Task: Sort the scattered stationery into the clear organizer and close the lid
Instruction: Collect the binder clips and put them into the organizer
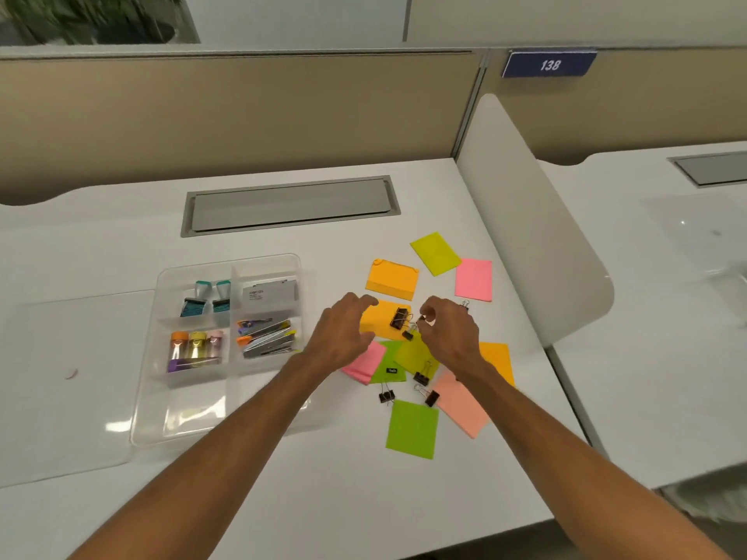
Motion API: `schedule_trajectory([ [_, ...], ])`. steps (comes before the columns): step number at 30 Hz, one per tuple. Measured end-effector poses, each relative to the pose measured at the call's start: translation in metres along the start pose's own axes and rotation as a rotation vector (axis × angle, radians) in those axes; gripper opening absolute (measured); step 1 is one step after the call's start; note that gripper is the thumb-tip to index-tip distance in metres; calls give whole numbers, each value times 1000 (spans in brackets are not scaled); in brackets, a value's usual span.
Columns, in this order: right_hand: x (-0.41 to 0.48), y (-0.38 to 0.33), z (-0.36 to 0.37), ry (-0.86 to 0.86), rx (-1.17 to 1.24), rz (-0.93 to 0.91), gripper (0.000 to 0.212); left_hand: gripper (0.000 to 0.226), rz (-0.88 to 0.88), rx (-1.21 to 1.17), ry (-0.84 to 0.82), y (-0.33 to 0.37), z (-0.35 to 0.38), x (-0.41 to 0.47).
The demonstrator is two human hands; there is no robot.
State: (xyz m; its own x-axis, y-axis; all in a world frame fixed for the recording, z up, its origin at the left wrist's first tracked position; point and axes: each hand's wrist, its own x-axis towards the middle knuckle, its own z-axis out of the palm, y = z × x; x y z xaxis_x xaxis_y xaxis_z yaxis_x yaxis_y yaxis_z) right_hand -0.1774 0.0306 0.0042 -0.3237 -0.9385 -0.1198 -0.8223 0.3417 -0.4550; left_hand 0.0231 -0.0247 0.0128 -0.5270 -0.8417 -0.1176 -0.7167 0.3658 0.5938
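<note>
on desk: ten sticky notes (392, 279), left hand (343, 337) fingers spread empty, right hand (446, 331) unclear.

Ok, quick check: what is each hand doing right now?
Left hand: open, fingers spread above the notes, holding nothing.
Right hand: fingertips pinched on a small binder clip.
</note>
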Motion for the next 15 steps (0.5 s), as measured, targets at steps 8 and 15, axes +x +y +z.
schedule_trajectory([
  [8,2,17,25,-122,-97,-130,30,70,92,181,-180,27,34,44],
  [15,4,21,43,-82,-121,-227,12,53,85,261,-237,28,44,67],
])
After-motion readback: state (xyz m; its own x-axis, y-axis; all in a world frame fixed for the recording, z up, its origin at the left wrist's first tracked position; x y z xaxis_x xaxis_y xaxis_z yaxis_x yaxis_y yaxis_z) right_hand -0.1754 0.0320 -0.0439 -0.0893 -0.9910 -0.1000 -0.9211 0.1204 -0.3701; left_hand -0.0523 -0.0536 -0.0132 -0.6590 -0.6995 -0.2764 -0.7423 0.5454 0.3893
